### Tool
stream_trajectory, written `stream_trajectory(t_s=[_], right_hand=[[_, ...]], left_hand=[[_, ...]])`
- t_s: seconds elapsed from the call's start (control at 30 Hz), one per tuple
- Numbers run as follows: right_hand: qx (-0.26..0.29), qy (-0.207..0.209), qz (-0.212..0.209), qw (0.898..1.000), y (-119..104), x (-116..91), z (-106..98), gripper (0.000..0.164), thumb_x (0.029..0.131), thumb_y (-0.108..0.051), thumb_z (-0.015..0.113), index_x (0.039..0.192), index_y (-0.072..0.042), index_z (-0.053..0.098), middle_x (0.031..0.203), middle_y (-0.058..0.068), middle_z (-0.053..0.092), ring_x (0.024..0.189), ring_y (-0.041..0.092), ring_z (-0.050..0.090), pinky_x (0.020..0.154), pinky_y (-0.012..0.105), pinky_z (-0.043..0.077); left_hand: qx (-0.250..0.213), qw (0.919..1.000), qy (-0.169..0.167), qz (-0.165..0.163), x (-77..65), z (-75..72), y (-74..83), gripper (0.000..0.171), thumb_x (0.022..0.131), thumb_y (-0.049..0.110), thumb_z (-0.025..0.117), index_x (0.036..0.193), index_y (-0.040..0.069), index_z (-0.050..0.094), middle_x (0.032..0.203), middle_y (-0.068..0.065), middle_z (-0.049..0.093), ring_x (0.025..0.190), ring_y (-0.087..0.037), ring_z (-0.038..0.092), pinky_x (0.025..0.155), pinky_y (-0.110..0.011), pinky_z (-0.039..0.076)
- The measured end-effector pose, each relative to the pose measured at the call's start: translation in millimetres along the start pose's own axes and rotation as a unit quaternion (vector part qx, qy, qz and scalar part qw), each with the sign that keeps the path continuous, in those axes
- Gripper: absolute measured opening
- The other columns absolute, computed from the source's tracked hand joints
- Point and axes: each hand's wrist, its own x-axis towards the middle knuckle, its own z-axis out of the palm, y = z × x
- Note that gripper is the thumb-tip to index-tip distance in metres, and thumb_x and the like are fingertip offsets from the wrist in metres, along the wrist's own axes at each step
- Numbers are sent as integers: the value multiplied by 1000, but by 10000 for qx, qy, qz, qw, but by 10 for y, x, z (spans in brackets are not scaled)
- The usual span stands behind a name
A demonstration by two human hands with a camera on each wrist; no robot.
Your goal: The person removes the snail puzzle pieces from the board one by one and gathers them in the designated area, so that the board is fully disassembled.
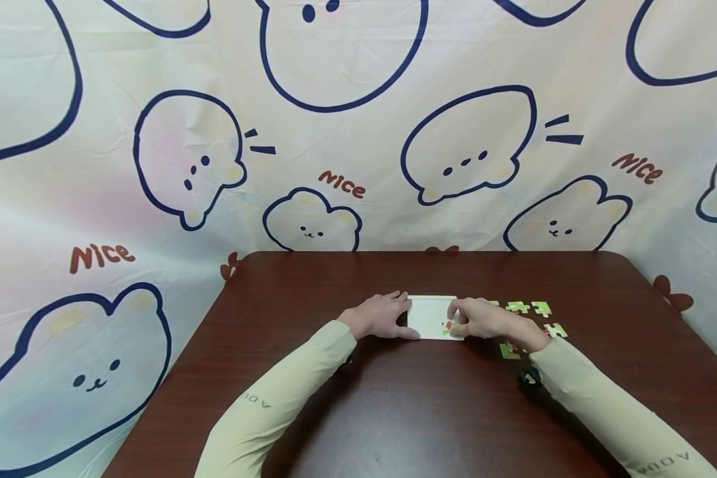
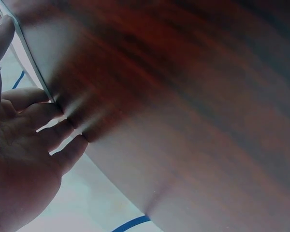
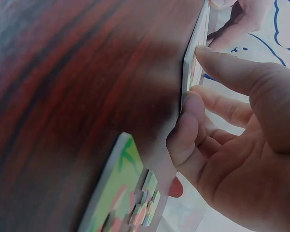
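Observation:
A white puzzle tray (image 1: 425, 317) lies flat on the table. At its left edge rests my left hand (image 1: 381, 316), thumb near the lower corner and fingers by the upper one; in the left wrist view the left fingertips (image 2: 79, 140) touch the tabletop along the tray's side. My right hand (image 1: 484, 318), fingers curled, pinches a small red and green puzzle piece (image 1: 447, 326) at the tray's lower right corner. In the right wrist view the right thumb (image 3: 222, 65) and index finger meet over the tray's edge (image 3: 187, 72), and the piece is mostly hidden.
Several green puzzle pieces (image 1: 540, 308) lie to the right of the tray, some partly covered by my right forearm. Their edges show close up in the right wrist view. A brown wooden table (image 1: 358, 411) extends to a patterned cloth backdrop (image 1: 388, 219).

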Motion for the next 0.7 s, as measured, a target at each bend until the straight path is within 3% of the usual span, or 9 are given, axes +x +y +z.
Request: stream_trajectory(t_s=[0.37, 0.7], right_hand=[[75, -38, -10, 10000, -22, 24, -13, 23, 90, -18, 72, 107, -11, 58, 74, 2, 58, 60, 14, 52, 56, 27, 44], [39, 184, -92, 9998, -43, 13, 8, 24, 88, -14, 73, 104, -11, 55, 78, 1, 61, 67, 14, 53, 63, 28, 45]], left_hand=[[94, 9999, -34, 20, -4, -21, 13, 90, 87, 75, 49, 154, 17, 34, 162, -8, 27, 151, -22, 25, 118, -42, 31], [98, 9999, -10, 38, 5, -12, 16, 89, 87, 74, 50, 153, 17, 35, 162, -8, 28, 151, -23, 25, 118, -42, 32]])
